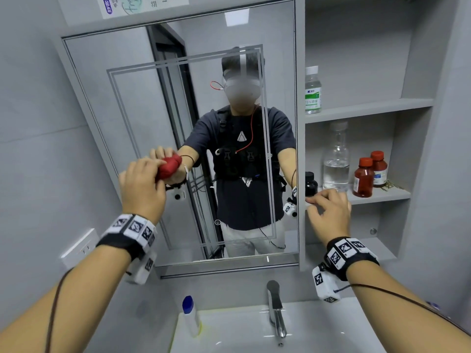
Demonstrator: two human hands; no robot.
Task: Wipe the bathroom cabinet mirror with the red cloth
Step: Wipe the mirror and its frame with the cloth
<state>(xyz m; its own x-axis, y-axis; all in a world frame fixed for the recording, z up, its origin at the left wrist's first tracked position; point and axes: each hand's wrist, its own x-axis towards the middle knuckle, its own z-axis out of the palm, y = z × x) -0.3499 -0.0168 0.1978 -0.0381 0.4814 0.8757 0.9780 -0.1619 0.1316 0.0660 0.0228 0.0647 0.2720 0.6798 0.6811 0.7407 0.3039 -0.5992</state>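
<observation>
- Red cloth (167,169) is bunched into a ball, with the left hand (142,186) curled tight round it and pressing it on the mirror (107,98), left side, about mid height
- most of the glass lies up and to the right of the cloth, and the mirror's long side runs top to bottom, so I reckon strokes should head that way
- right hand (328,214) sits at the mirror's right edge by the shelf (387,194), fingers curled, can't tell if it's gripping anything
</observation>
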